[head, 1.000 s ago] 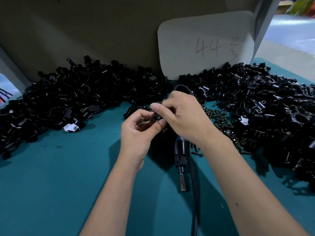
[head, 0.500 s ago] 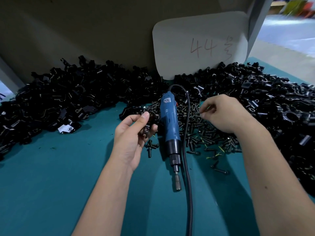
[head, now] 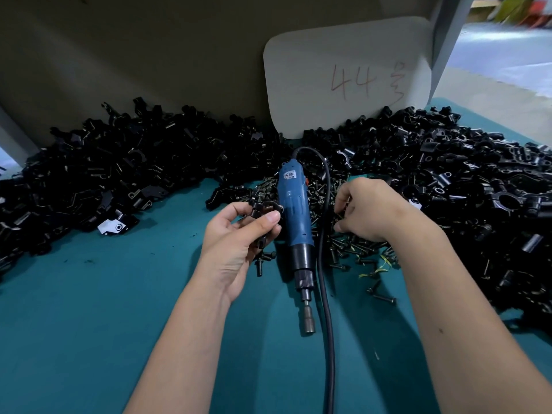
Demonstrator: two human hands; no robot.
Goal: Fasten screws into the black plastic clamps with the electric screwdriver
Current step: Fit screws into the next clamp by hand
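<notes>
While a black plastic clamp [head: 264,209] was gripped between the thumb and curled fingers of the left hand [head: 239,237], just at 9 o'clock of the blue electric screwdriver [head: 295,225], the right hand [head: 367,210] was lowered, fingers curled, into the heap of loose screws [head: 343,249] at 3 o'clock of the tool; whether a screw had actually been pinched could not be told, since the fingertips were hidden. The screwdriver lay untouched on the teal table [head: 89,309], its bit pointing to 6 o'clock and its black cord [head: 327,324] trailed along its right side. Trouble could be expected from the cord, which lay between the right hand and the tool and could be snagged when the tool was picked up, so that screws would be scattered. A screw picked blind from the tangled heap could also be fumbled or seated crooked in the clamp. Compared with half a second earlier, the right hand had been brought lower and nearer to the cord, deeper into the screws, while the left hand's hold on the clamp and the screwdriver's position were unchanged.
</notes>
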